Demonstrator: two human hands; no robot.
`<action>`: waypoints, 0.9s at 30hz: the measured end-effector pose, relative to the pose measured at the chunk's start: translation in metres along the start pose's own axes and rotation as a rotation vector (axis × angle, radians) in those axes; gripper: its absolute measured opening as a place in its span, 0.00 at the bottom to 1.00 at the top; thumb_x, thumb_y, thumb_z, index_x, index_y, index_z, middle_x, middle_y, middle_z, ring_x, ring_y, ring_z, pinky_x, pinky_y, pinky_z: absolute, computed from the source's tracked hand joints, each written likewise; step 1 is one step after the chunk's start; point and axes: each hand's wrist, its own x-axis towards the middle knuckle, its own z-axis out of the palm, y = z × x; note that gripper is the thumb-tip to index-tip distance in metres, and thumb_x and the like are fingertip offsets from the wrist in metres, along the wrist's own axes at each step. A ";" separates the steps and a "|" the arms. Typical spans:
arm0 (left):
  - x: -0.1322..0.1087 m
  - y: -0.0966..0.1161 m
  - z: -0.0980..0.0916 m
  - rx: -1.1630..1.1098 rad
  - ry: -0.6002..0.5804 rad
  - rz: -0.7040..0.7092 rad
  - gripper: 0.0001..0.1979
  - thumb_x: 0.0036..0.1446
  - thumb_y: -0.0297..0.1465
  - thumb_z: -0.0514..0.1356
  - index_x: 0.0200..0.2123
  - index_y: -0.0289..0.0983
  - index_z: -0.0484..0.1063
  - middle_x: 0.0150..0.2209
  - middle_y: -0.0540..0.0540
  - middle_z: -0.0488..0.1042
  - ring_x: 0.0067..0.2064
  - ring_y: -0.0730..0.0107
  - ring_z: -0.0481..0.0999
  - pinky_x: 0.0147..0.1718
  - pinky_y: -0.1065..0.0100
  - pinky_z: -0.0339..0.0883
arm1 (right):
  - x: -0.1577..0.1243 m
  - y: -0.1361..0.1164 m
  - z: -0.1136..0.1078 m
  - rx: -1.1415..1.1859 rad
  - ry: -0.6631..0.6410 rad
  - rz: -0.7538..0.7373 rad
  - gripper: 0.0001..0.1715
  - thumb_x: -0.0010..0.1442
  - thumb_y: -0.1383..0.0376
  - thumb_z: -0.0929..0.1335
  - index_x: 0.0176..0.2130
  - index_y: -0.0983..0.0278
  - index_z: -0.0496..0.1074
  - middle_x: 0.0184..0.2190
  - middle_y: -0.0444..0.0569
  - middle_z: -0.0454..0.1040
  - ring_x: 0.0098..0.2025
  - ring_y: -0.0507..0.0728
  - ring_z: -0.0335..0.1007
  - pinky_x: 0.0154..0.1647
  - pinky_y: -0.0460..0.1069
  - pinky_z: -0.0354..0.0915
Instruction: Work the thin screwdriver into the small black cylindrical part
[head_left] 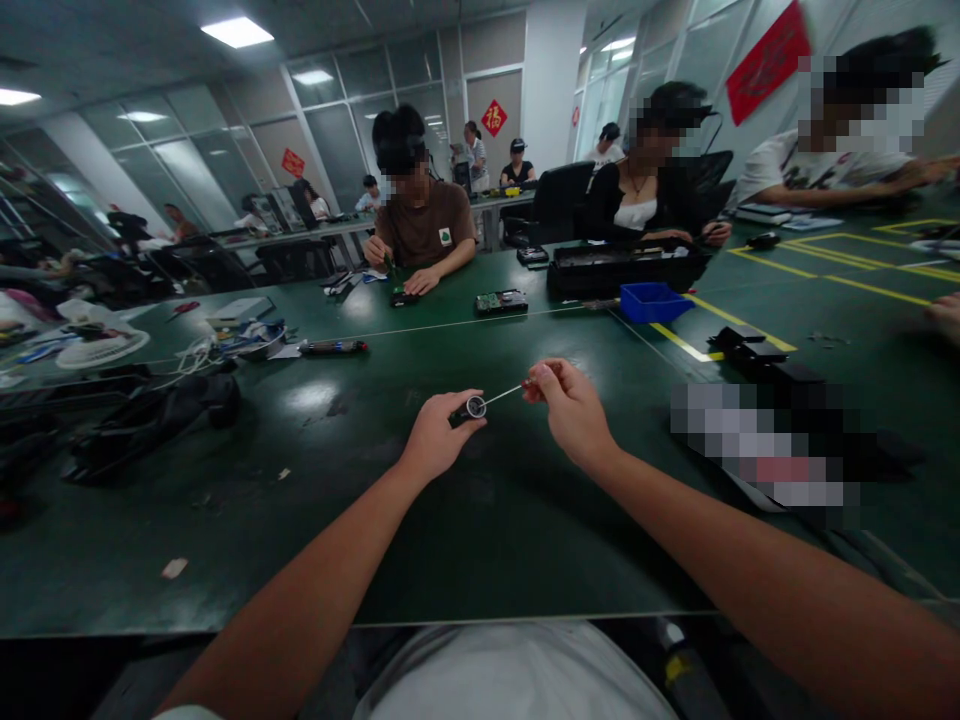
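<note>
Over the middle of the green table, my left hand (441, 432) grips a small dark cylindrical part (475, 407) with a pale ring at its open end, which faces right. A thin whitish rod (504, 394) slants from that end up to the right. The rod's other end is pinched between the thumb and fingers of my right hand (562, 400). Whether the rod's left tip sits inside the ring or only touches it is too small to tell.
A screwdriver-like tool (334, 347) lies ahead on the green table (420, 560). A blue bin (654, 301), black parts (765, 360) and a blurred pale item (757, 445) are right. A black bag (161, 420) and cables are left. Several people sit across.
</note>
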 end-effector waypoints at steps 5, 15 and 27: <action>0.000 -0.002 0.000 0.002 0.026 0.009 0.20 0.57 0.29 0.66 0.53 0.44 0.74 0.51 0.46 0.77 0.52 0.59 0.74 0.57 0.55 0.64 | -0.007 -0.006 -0.001 -0.158 -0.052 -0.119 0.12 0.67 0.55 0.63 0.39 0.60 0.68 0.31 0.46 0.75 0.33 0.55 0.74 0.37 0.52 0.68; 0.001 -0.005 0.001 0.027 0.039 0.026 0.20 0.57 0.28 0.67 0.53 0.43 0.74 0.51 0.46 0.77 0.52 0.60 0.74 0.56 0.56 0.64 | -0.011 -0.004 0.002 -0.246 -0.134 -0.200 0.09 0.68 0.58 0.63 0.41 0.60 0.68 0.31 0.46 0.76 0.35 0.56 0.76 0.38 0.52 0.68; 0.001 -0.002 0.000 0.020 0.010 0.007 0.21 0.57 0.28 0.66 0.54 0.42 0.73 0.50 0.46 0.77 0.52 0.60 0.74 0.56 0.56 0.64 | -0.005 0.004 0.003 -0.115 -0.109 -0.069 0.11 0.67 0.56 0.63 0.40 0.61 0.69 0.31 0.46 0.75 0.34 0.56 0.75 0.38 0.53 0.69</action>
